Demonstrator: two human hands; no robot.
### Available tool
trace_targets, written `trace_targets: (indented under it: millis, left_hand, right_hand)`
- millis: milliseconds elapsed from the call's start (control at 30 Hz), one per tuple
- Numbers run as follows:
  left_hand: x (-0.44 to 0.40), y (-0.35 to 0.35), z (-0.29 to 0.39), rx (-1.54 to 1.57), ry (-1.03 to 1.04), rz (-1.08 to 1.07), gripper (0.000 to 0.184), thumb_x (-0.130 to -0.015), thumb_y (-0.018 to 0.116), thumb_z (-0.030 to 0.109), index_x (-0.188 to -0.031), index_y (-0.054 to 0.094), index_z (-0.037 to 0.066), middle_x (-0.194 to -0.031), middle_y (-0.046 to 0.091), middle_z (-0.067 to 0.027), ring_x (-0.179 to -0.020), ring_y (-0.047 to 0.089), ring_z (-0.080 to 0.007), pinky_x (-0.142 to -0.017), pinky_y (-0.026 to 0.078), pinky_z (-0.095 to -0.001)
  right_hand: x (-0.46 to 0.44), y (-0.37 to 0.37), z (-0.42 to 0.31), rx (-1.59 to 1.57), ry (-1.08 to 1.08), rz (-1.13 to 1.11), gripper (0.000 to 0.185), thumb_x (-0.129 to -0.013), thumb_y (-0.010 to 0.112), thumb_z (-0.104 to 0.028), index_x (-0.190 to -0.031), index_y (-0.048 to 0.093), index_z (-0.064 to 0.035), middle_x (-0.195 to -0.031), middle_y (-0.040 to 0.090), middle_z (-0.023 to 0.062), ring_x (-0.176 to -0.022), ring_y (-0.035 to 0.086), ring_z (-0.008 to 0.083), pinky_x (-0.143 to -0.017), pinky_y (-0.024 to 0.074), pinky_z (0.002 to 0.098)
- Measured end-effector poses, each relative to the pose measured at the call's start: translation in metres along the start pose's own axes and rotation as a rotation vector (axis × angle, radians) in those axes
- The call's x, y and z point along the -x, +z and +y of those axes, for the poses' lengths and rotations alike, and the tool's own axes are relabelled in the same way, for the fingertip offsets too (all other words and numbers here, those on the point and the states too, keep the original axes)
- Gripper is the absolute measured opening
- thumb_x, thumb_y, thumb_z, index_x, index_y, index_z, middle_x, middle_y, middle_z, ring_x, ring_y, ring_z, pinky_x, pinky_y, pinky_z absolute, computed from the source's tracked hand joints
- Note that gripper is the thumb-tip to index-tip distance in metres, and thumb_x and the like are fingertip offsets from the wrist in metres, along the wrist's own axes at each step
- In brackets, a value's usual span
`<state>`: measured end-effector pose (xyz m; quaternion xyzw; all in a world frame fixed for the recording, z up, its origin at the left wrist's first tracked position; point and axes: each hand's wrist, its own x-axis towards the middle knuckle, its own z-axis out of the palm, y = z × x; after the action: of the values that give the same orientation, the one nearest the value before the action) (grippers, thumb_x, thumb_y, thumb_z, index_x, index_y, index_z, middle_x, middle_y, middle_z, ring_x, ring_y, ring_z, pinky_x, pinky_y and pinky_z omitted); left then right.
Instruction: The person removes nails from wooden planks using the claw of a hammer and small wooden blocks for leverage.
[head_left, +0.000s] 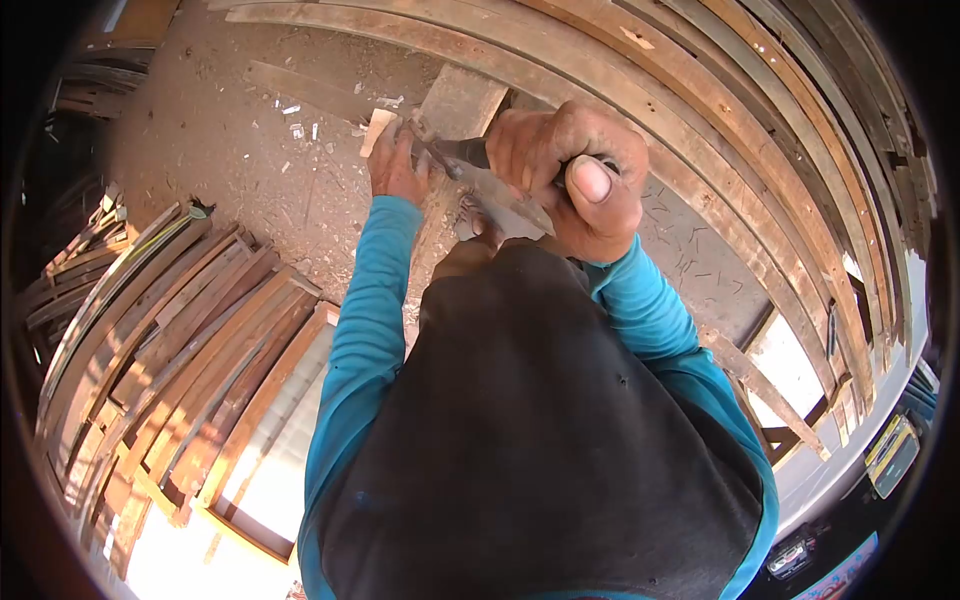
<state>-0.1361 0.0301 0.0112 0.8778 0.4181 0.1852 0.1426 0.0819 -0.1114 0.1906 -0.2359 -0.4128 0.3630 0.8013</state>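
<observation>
My left hand [398, 165] is closed around a piece of wood [378, 132], whose pale end sticks out past the fingers. My right hand [575, 175] makes a fist, thumb on top, around a dark-handled tool [466, 151]. The tool reaches left toward my left hand, but blur and the fist hide its exact kind. Below and between the hands is a greyish, blade-like shape [505, 198], too smeared to name. Just beyond them lies a short wooden board [458, 103]. Part of a foot [484, 226] shows under the hands.
Long wooden planks [690, 120] curve across the back and right. Stacked timber strips [190, 350] and a wooden frame [262, 530] stand at the left. Wood shavings and white scraps [297, 130] litter the dirt floor [250, 180]. A yellow-and-grey object [893, 455] sits at the far right.
</observation>
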Motion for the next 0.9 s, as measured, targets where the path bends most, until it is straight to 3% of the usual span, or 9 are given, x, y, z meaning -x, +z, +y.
trace_targets:
  millis: [100,167,300,367,467,567,633,800,900]
  left_hand:
    - [0.000,0.000,0.021,-0.143,0.226,0.090,0.040,-0.078,0.076,0.008,-0.116,0.065,0.006,-0.136,0.054,-0.0174,-0.121,0.054,-0.0398,-0.101,0.046,-0.0450]
    - [0.005,0.006,0.040,0.038,0.260,-0.037,0.027,-0.081,0.071,0.006,-0.108,0.068,0.008,-0.129,0.059,-0.0134,-0.117,0.056,-0.0362,-0.100,0.047,-0.0441]
    - [0.008,0.031,0.085,0.195,0.413,-0.238,0.022,-0.079,0.072,0.004,-0.100,0.068,0.008,-0.111,0.068,-0.0093,-0.107,0.063,-0.0325,-0.091,0.052,-0.0429]
    - [0.006,0.039,0.124,0.291,0.531,-0.138,0.022,-0.078,0.073,0.005,-0.099,0.068,0.009,-0.104,0.070,-0.0075,-0.102,0.065,-0.0314,-0.087,0.054,-0.0415]
    - [0.006,0.049,0.171,0.355,0.547,-0.251,0.035,-0.078,0.077,0.011,-0.112,0.067,0.012,-0.116,0.067,-0.0092,-0.111,0.062,-0.0319,-0.097,0.051,-0.0426]
    - [0.003,0.035,0.184,0.302,0.429,-0.158,0.056,-0.077,0.080,0.018,-0.130,0.060,0.015,-0.130,0.061,-0.0117,-0.123,0.055,-0.0339,-0.107,0.044,-0.0442]
    - [0.005,0.036,0.143,0.338,0.123,-0.183,0.073,-0.078,0.081,0.023,-0.143,0.050,0.013,-0.141,0.053,-0.0149,-0.130,0.048,-0.0364,-0.112,0.038,-0.0457]
    - [-0.001,0.011,0.015,-0.028,-0.365,0.235,0.071,-0.078,0.081,0.029,-0.134,0.048,0.002,-0.134,0.051,-0.0246,-0.124,0.049,-0.0434,-0.105,0.042,-0.0494]
    - [-0.004,-0.003,-0.031,-0.068,-0.675,0.116,0.080,-0.078,0.081,0.035,-0.141,0.041,0.006,-0.135,0.047,-0.0249,-0.127,0.044,-0.0466,-0.108,0.039,-0.0534]
  right_hand:
    - [0.021,-0.011,-0.024,-0.002,0.011,-0.007,0.041,-0.096,0.059,-0.037,-0.073,0.052,-0.0035,-0.054,0.046,0.0036,-0.051,0.046,0.0194,-0.056,0.0389,0.0383]
    - [0.038,-0.014,-0.051,0.040,0.040,0.033,0.042,-0.095,0.058,-0.039,-0.073,0.053,-0.0032,-0.054,0.046,0.0035,-0.050,0.045,0.0188,-0.055,0.0386,0.0375]
    - [0.054,-0.024,-0.105,0.145,0.133,0.032,0.047,-0.094,0.057,-0.043,-0.069,0.052,-0.0037,-0.053,0.044,0.0023,-0.048,0.042,0.0171,-0.054,0.0360,0.0341]
    - [0.055,-0.022,-0.127,0.409,0.335,-0.009,0.040,-0.091,0.058,-0.034,-0.069,0.052,-0.0021,-0.058,0.049,0.0034,-0.055,0.045,0.0130,-0.052,0.0344,0.0302]
    - [0.063,-0.021,-0.132,0.674,0.460,-0.010,0.036,-0.092,0.065,-0.031,-0.071,0.057,-0.0030,-0.058,0.052,0.0008,-0.054,0.046,0.0098,-0.051,0.0353,0.0281]
    - [0.071,-0.023,-0.139,0.876,0.509,0.030,0.032,-0.092,0.070,-0.025,-0.072,0.059,-0.0035,-0.057,0.054,-0.0010,-0.056,0.047,0.0060,-0.050,0.0352,0.0259]
    - [0.082,-0.032,-0.143,0.907,0.485,0.138,0.033,-0.094,0.066,-0.025,-0.070,0.056,-0.0032,-0.059,0.052,0.0001,-0.052,0.049,0.0087,-0.049,0.0359,0.0262]
    - [0.056,-0.021,-0.120,0.714,0.328,0.304,0.043,-0.100,0.061,-0.036,-0.074,0.050,-0.0033,-0.057,0.048,0.0051,-0.049,0.045,0.0121,-0.047,0.0373,0.0297]
    - [0.020,0.000,-0.075,0.578,0.215,0.177,0.045,-0.102,0.058,-0.039,-0.076,0.048,-0.0039,-0.056,0.046,0.0051,-0.047,0.043,0.0133,-0.047,0.0374,0.0303]
